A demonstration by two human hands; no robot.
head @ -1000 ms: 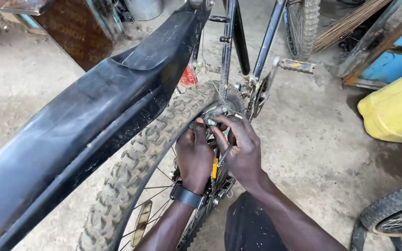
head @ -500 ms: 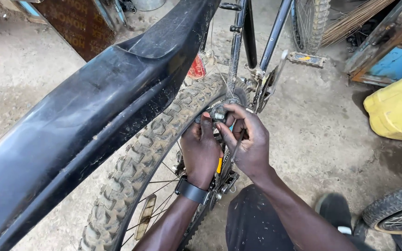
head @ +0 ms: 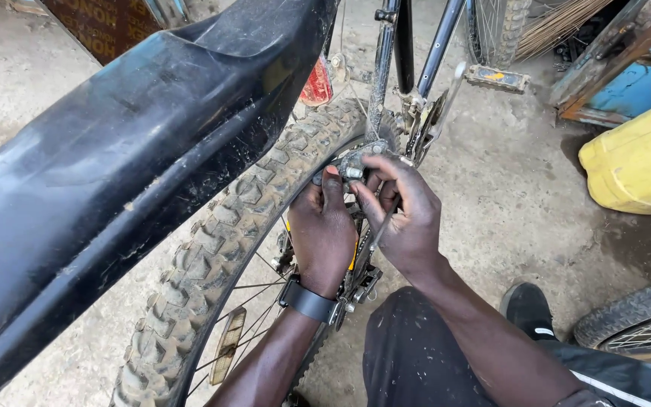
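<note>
A bicycle's knobby rear tyre (head: 212,249) runs up the middle of the head view under a black mudguard (head: 114,166). My left hand (head: 325,226), with a black watch on the wrist, presses its fingertips on a small metal brake part (head: 354,167) beside the rim. My right hand (head: 404,211) pinches the same part from the right, and a thin cable runs down between its fingers. The hands hide most of the brake arm. A yellow-handled tool shows between the two wrists.
A red reflector (head: 316,84) hangs behind the mudguard. The frame tubes, chainring and a pedal (head: 497,78) lie ahead. A yellow jerrycan (head: 638,158) stands at right, a second wheel (head: 634,316) at lower right. My dark shoe (head: 529,309) rests on the concrete floor.
The view has shifted slightly closer and lower. Both hands stay on the brake part, with the fingers regripping a little.
</note>
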